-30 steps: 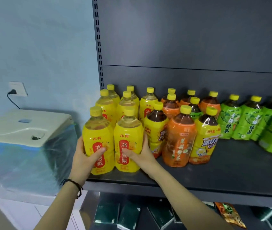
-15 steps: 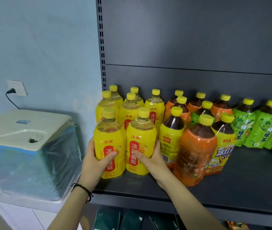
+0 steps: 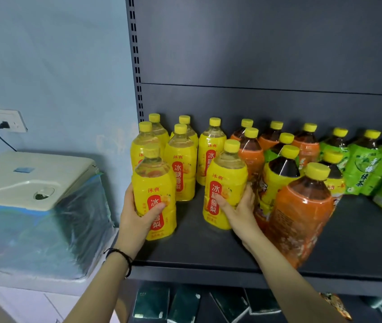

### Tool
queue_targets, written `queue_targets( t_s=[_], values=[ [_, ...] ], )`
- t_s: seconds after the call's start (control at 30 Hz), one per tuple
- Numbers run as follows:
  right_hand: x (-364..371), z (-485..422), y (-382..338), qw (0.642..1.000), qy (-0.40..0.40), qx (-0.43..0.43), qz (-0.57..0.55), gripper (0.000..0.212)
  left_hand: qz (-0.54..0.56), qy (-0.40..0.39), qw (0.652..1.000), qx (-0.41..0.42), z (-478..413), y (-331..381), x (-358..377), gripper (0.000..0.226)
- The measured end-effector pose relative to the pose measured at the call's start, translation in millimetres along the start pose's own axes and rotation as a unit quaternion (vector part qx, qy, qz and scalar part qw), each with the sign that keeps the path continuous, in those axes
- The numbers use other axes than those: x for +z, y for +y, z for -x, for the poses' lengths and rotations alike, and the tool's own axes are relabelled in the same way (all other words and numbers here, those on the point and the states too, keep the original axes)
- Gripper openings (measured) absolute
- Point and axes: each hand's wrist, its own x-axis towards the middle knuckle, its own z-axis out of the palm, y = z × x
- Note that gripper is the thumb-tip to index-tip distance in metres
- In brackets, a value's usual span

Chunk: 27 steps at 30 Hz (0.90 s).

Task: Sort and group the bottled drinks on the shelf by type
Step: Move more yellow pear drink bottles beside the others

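My left hand (image 3: pixel 136 220) grips a yellow pear-drink bottle (image 3: pixel 153 183) at the shelf's front left. My right hand (image 3: pixel 239 210) grips a second yellow pear-drink bottle (image 3: pixel 226 180) a little to the right; a gap separates the two. Several more yellow bottles (image 3: pixel 180 164) stand behind them at the back left. To the right stand orange-labelled tea bottles (image 3: pixel 302 210), a yellow-labelled dark tea bottle (image 3: pixel 278 178), and green tea bottles (image 3: pixel 365 169) further right. All caps are yellow.
The dark shelf board (image 3: pixel 208 250) has bare room along its front edge. A white machine wrapped in plastic (image 3: pixel 29 187) stands left of the shelf. Dark green boxes (image 3: pixel 185 304) lie on the shelf below. A wall socket (image 3: pixel 10 121) is at the left.
The two held bottles, side by side before, have been drawn apart, the right one toward the tea bottles. The view has moved closer to the shelf.
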Motion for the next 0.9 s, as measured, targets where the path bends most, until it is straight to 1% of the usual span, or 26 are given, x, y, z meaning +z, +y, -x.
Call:
queue_targets(
  t_s=[0.07, 0.13, 0.2, 0.23, 0.27, 0.33, 0.4, 0.47, 0.5, 0.57, 0.6, 0.7, 0.8, 0.9],
  values=[
    [5, -3, 0, 1.0, 0.008, 0.004, -0.007, 0.099, -0.001, 0.004, 1.0, 0.003, -4, -2, -2, 0.09],
    [11, -8, -1, 0.999, 0.017, 0.016, -0.036, 0.086, 0.0, 0.008, 1.0, 0.005, -9, -5, -5, 0.098],
    [18, -15, -2, 0.998, 0.028, 0.015, -0.057, 0.085, 0.004, 0.013, 1.0, 0.004, -16, -8, -9, 0.11],
    [22, -17, -1, 0.998, 0.036, 0.007, -0.056, 0.086, 0.004, 0.016, 1.0, 0.004, -20, -10, -10, 0.112],
    [27, -18, 0, 0.998, 0.05, -0.002, -0.045, 0.089, 0.005, 0.019, 1.0, 0.003, -24, -12, -11, 0.111],
    [38, -21, 2, 0.996, 0.084, -0.008, -0.006, 0.092, 0.015, 0.02, 1.0, 0.0, -33, -16, -12, 0.097],
    [45, -23, 1, 0.995, 0.097, -0.01, 0.029, 0.097, 0.023, 0.019, 1.0, 0.001, -40, -18, -12, 0.081],
    [50, -29, 0, 0.992, 0.108, -0.021, 0.056, 0.098, 0.027, 0.008, 1.0, 0.001, -47, -19, -12, 0.074],
    [51, -31, 2, 0.989, 0.122, -0.034, 0.07, 0.095, 0.03, 0.001, 1.0, 0.003, -49, -20, -11, 0.078],
    [53, -33, 3, 0.982, 0.155, -0.063, 0.086, 0.086, 0.03, -0.004, 1.0, -0.001, -53, -23, -8, 0.095],
    [54, -33, 2, 0.979, 0.17, -0.07, 0.086, 0.081, 0.03, -0.006, 1.0, -0.001, -54, -24, -8, 0.098],
    [59, -34, 0, 0.974, 0.197, -0.065, 0.088, 0.065, 0.042, -0.012, 0.999, 0.004, -56, -26, -7, 0.087],
    [63, -38, -4, 0.971, 0.21, -0.057, 0.103, 0.062, 0.049, -0.019, 0.999, 0.005, -57, -27, -8, 0.085],
    [66, -41, -13, 0.972, 0.204, -0.016, 0.112, 0.061, 0.052, -0.027, 0.998, 0.0, -56, -25, -10, 0.083]
  ],
)
